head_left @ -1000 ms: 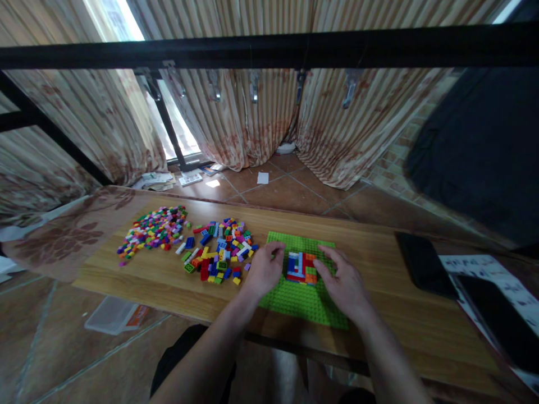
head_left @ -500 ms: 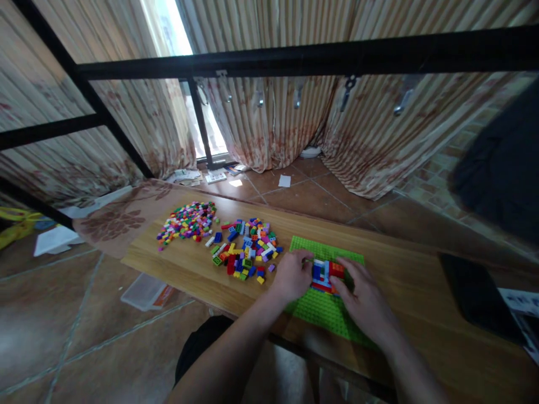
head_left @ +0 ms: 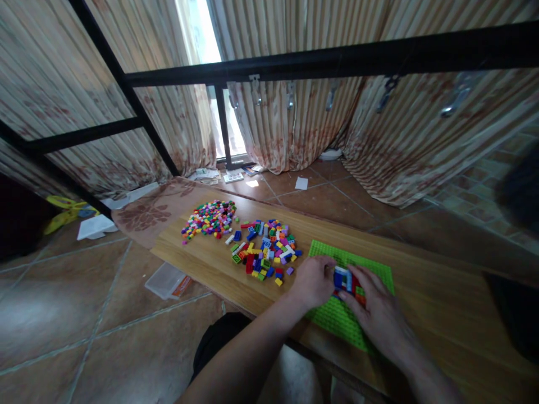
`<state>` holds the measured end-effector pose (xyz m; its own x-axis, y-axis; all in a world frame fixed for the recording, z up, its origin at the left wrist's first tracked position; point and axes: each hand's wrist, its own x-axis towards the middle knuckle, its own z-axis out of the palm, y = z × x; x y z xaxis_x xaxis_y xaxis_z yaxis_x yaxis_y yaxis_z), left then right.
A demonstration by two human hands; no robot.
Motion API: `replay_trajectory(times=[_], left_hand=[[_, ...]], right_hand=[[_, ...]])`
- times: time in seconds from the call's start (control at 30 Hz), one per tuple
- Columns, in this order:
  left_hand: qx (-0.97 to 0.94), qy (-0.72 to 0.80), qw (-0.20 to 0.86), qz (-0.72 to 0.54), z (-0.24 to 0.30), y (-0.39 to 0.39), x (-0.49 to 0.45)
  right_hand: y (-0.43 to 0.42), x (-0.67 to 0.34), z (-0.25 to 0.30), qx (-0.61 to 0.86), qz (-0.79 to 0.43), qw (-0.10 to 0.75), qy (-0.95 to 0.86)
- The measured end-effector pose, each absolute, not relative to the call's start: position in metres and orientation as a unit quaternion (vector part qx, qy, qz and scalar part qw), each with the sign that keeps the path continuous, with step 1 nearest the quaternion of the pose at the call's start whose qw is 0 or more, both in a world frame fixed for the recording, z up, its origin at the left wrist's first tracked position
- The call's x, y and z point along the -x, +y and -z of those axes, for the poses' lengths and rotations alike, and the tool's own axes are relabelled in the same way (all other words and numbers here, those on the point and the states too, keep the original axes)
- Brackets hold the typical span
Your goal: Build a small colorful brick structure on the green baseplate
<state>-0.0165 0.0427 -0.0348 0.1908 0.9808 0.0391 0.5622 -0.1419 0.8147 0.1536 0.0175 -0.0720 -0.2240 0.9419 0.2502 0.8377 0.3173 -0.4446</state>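
A small model of toy bricks point(head_left: 343, 279), with red, blue, white and green pieces, is on the green studded baseplate point(head_left: 337, 325). My right hand point(head_left: 374, 306) wraps its right side, thumb at the near edge and fingers over the far edge. At the model's left end is my left hand point(head_left: 314, 282), its fingers curled in against it. Both hands partly cover the model, so its lower part and ends are hidden. Left of the baseplate lies a loose pile of larger toy bricks point(head_left: 265, 249) in mixed colours.
Farther left on the wooden table point(head_left: 438, 314) is a heap of tiny coloured bricks point(head_left: 210, 217). A dark flat object point(head_left: 514, 314) lies at the right end. A clear plastic box point(head_left: 165, 280) sits on the tiled floor. A black metal frame point(head_left: 295, 64) crosses before the curtains.
The view has turned left, so the table and everything on it appear farther right. Both hands stay at the brick model, and the right hand now covers more of its right end.
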Motion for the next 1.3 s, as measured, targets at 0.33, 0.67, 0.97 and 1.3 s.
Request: replay_trajectory(times=[0.33, 0.67, 0.97, 1.3], left_hand=[[-0.621, 0.635, 0.252, -0.384, 0.029, 0.059, 0.061], [-0.538, 0.768, 0.145, -0.317, 0.023, 0.078, 0.130], [-0.581, 0.780, 0.022, -0.233, 0.040, 0.085, 0.137], [-0.574, 0.793, -0.002, -0.204, 0.040, 0.085, 0.137]], right_hand=[[0.017, -0.154, 0.069, 0.580, -0.127, 0.226, -0.772], [0.018, -0.154, 0.069, 0.580, -0.123, 0.225, -0.773], [0.018, -0.152, 0.069, 0.579, -0.123, 0.233, -0.771], [0.016, -0.149, 0.062, 0.589, -0.129, 0.223, -0.766]])
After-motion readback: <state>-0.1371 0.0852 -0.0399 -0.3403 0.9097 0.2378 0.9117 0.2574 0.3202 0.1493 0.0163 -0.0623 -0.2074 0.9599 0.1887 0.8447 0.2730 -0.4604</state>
